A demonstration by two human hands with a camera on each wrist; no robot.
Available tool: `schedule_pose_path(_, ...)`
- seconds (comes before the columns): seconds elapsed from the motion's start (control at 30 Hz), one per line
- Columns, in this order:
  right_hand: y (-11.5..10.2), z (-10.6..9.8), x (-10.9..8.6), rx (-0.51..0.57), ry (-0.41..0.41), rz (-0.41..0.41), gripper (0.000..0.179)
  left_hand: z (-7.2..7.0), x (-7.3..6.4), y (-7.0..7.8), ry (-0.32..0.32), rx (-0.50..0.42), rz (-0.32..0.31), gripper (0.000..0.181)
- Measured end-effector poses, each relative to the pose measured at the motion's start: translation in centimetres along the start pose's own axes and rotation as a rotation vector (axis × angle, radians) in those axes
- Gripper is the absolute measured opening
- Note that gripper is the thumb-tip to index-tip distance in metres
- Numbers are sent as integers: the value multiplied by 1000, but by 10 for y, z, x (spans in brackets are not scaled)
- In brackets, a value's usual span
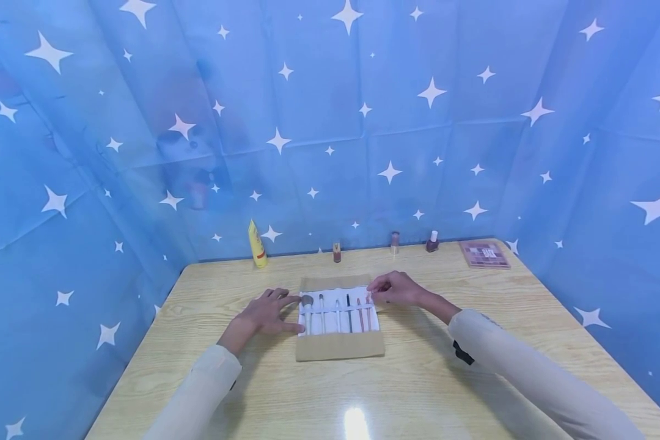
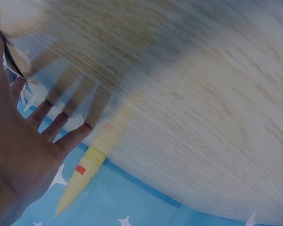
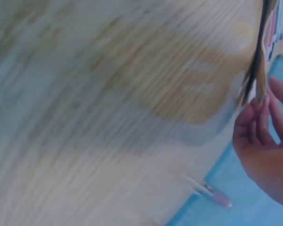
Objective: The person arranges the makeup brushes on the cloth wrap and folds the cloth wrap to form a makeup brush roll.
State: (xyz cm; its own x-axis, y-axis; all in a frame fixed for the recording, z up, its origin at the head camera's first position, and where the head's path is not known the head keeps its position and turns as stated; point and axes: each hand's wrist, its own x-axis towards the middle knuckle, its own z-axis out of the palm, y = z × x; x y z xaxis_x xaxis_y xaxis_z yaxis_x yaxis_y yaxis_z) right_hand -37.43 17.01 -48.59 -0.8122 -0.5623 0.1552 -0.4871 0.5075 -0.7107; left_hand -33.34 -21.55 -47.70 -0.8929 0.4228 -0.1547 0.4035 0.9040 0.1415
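A tan makeup brush roll lies unfolded on the table, its white inside facing up. Several brushes stand side by side under its strap, from a fluffy brush at the left to pink-handled brushes at the right. My left hand rests at the roll's left edge, thumb and fingers spread and touching it. At the upper right corner, my right hand pinches the roll's edge between thumb and fingers; the right wrist view shows this edge raised from the table.
Along the table's back edge stand a yellow tube, a small dark bottle with a gold cap, a pinkish tube and a white-capped nail polish. A makeup palette lies at the back right. A starry blue curtain hangs behind.
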Motion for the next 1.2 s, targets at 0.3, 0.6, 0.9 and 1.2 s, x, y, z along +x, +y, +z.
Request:
schedule_pose_path(0.3, -16, -1, -4, -72, 89, -119, 17, 1, -2, 5, -2, -41, -24, 88)
schedule_pose_path(0.6, -43, 25, -23, -48, -81, -231, 10, 11, 1, 23, 53, -92, -84, 88)
schedule_pose_path(0.9, -61, 28, -48, -202, -184, -199, 10, 12, -16, 46, 118, -80, -78, 91)
schedule_pose_path(1.2, -56, 12, -61, -513, -111, -274, 13, 7, -37, 58, 125, -118, 81, 46)
